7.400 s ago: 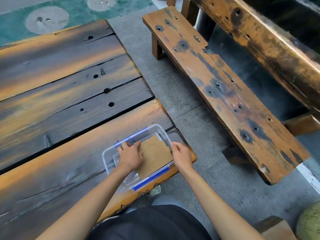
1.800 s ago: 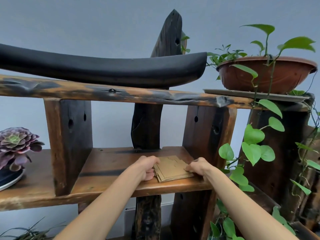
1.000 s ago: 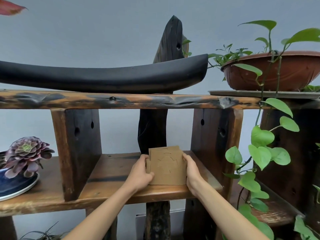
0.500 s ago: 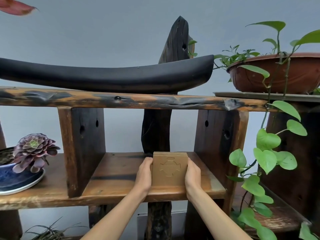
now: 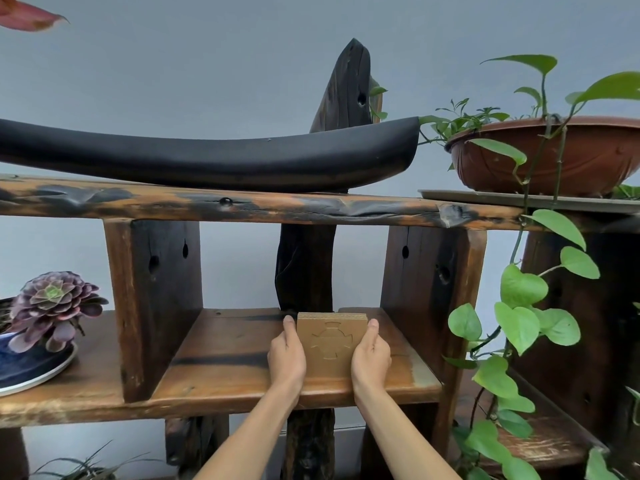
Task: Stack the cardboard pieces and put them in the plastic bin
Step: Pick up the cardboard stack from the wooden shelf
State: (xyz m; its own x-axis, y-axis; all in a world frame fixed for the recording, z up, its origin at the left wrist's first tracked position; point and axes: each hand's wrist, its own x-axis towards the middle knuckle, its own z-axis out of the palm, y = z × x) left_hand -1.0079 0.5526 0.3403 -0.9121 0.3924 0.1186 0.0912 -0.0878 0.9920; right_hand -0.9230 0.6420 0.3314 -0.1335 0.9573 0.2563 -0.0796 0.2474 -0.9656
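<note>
A stack of brown cardboard pieces (image 5: 329, 342) stands upright on its lower edge on the wooden shelf (image 5: 225, 372), its front face scored with a cross-shaped outline. My left hand (image 5: 286, 355) presses against the stack's left edge and my right hand (image 5: 370, 353) against its right edge, so the stack is squeezed between both palms. The plastic bin is out of sight.
A thick wooden upright (image 5: 156, 299) stands left of the stack and another upright (image 5: 426, 282) to the right. A purple succulent (image 5: 52, 306) in a blue dish sits far left. Trailing green leaves (image 5: 519, 317) hang at right under a brown plant pot (image 5: 554, 157). A black curved slab (image 5: 207, 161) lies overhead.
The cardboard stack lay flat on the shelf, was tilted up onto its edge, and now stands squared between both palms. The view has shifted slightly.
</note>
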